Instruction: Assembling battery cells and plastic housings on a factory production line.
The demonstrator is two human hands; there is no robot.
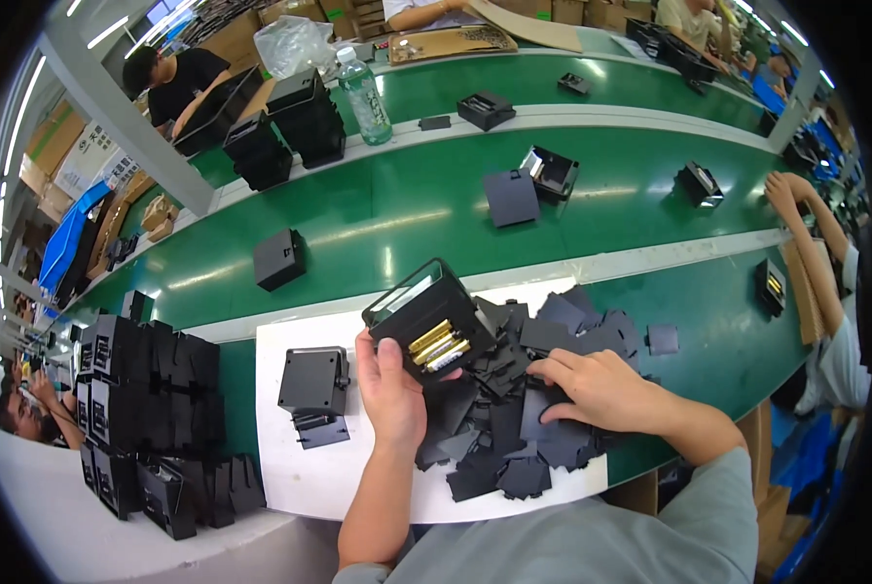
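Observation:
My left hand (394, 389) grips a black plastic box (426, 311) with a clear window on its upper side. The box is tilted, and gold batteries (439, 346) lie in its uncovered compartment. To the right of it, my right hand (601, 389) rests over a heaped pile of flat black plastic covers (499, 414). Its thumb and fingers are apart and curved down onto the pile. No cover is seen lifted in them. Left of my left hand, another black box (312, 380) sits on the white board (290, 477), with a loose cover (321, 431) beside it.
Stacked black boxes (149, 389) stand at the left. Ahead, a green conveyor belt (378, 214) carries several boxes, one next to a square black panel (511, 198). A plastic bottle (364, 97) stands beyond it. At the right are another person's arms (811, 243) and a box with batteries (771, 286).

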